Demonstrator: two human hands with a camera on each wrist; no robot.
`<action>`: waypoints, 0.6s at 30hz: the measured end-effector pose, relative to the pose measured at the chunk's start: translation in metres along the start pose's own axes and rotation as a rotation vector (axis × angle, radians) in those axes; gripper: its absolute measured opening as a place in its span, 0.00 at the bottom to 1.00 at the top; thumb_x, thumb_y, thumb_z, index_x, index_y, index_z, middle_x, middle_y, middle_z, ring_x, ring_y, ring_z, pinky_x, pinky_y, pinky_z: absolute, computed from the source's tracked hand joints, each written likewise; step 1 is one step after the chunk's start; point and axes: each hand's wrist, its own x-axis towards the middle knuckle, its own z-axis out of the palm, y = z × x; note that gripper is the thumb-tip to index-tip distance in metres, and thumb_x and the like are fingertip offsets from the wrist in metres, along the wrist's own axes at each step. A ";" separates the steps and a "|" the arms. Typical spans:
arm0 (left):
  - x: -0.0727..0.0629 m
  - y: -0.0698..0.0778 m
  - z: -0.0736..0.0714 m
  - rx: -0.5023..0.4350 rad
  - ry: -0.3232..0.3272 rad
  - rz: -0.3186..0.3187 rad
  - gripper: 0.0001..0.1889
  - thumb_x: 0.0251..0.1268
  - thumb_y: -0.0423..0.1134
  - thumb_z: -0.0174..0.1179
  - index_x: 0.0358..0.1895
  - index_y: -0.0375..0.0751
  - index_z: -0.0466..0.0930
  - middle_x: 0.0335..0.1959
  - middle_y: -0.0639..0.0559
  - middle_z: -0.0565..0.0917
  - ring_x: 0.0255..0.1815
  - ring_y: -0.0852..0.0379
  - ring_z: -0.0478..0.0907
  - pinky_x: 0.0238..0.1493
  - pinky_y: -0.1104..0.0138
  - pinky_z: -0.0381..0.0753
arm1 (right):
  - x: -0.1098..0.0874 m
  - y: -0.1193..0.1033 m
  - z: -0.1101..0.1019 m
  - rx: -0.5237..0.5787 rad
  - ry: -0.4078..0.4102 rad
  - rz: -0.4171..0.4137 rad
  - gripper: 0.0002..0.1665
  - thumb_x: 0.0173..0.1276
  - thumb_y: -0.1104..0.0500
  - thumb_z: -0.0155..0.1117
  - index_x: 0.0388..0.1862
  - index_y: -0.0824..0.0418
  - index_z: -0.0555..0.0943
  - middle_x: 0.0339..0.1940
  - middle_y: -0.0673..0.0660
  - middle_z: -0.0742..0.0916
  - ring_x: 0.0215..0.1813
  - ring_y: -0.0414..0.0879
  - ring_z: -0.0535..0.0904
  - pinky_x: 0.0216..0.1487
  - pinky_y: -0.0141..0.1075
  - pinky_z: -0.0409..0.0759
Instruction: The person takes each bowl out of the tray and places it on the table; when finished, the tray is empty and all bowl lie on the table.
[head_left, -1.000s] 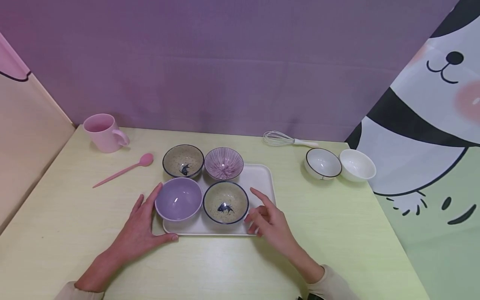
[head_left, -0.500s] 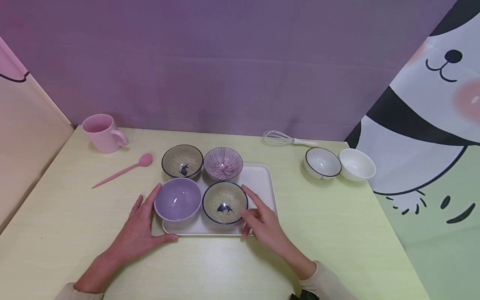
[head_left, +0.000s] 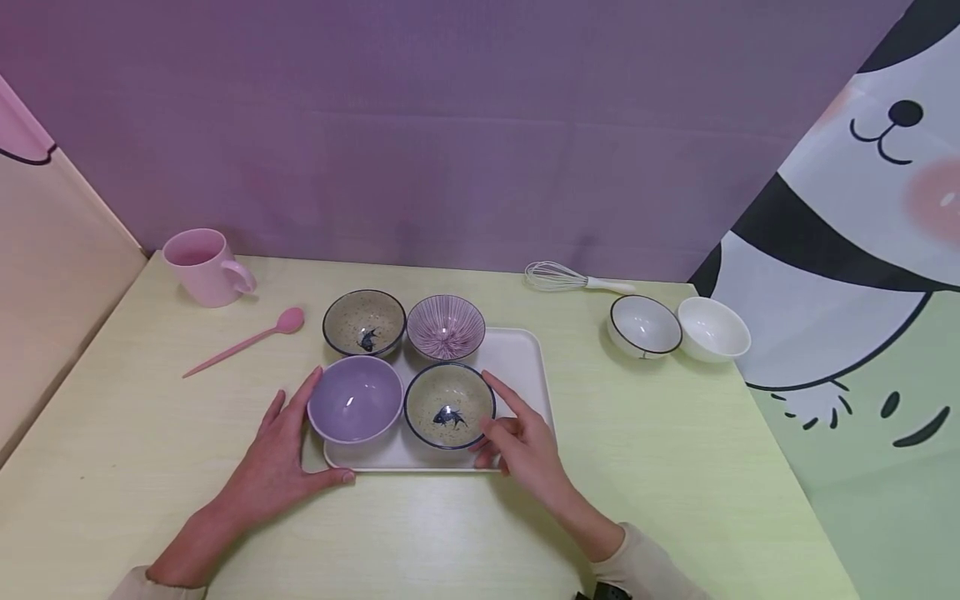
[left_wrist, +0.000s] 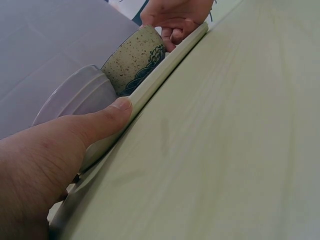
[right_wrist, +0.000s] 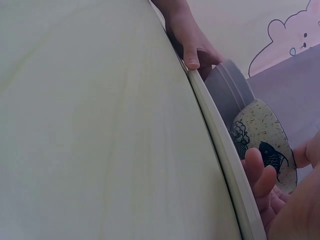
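On a white tray (head_left: 517,350) several bowls stand close together. The plain purple bowl (head_left: 356,400) is at the tray's front left. Beside it my left hand (head_left: 273,458) spreads its fingers along the bowl's left side, its thumb (left_wrist: 107,120) touching the tray's front edge. My right hand (head_left: 528,454) holds the speckled bowl with a blue fish (head_left: 450,406) at the front right. Its index finger and thumb are at the rim, and other fingers curl low against its side in the right wrist view. Behind are another speckled bowl (head_left: 365,321) and a purple striped bowl (head_left: 446,327).
A pink mug (head_left: 202,267) and pink spoon (head_left: 255,337) are on the left of the table (head_left: 412,542). A whisk (head_left: 573,277) lies at the back. At right stand a dark-rimmed white bowl (head_left: 645,325) and a plain white bowl (head_left: 712,329). A curtain backs the table.
My right hand has moved left to the front speckled bowl and taken hold of its right side. The left hand and the bowls look nearly the same.
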 end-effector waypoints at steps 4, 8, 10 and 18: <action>0.000 0.000 0.001 -0.001 -0.001 -0.006 0.77 0.44 0.56 0.91 0.93 0.45 0.44 0.87 0.30 0.64 0.85 0.25 0.60 0.93 0.46 0.40 | 0.000 0.000 0.001 0.008 0.017 0.011 0.39 0.81 0.70 0.59 0.88 0.55 0.69 0.29 0.69 0.92 0.24 0.42 0.88 0.19 0.28 0.72; 0.000 0.000 0.001 -0.001 -0.007 -0.013 0.77 0.44 0.57 0.91 0.93 0.45 0.43 0.87 0.31 0.63 0.86 0.25 0.59 0.93 0.45 0.40 | -0.002 -0.003 0.001 0.026 0.027 0.023 0.39 0.81 0.71 0.59 0.88 0.55 0.70 0.28 0.69 0.91 0.24 0.43 0.89 0.19 0.29 0.73; 0.000 0.000 0.001 0.002 -0.007 -0.013 0.77 0.45 0.57 0.91 0.93 0.45 0.43 0.87 0.31 0.63 0.86 0.25 0.59 0.93 0.44 0.40 | -0.004 -0.005 -0.001 0.033 0.033 0.024 0.39 0.81 0.71 0.59 0.88 0.56 0.70 0.27 0.69 0.91 0.24 0.44 0.89 0.19 0.29 0.73; -0.001 -0.001 0.001 0.001 -0.001 -0.011 0.77 0.46 0.59 0.90 0.93 0.47 0.43 0.87 0.31 0.63 0.86 0.23 0.57 0.93 0.44 0.40 | -0.007 -0.006 -0.009 0.031 0.082 0.028 0.39 0.79 0.72 0.58 0.87 0.53 0.73 0.26 0.67 0.90 0.24 0.46 0.89 0.19 0.30 0.74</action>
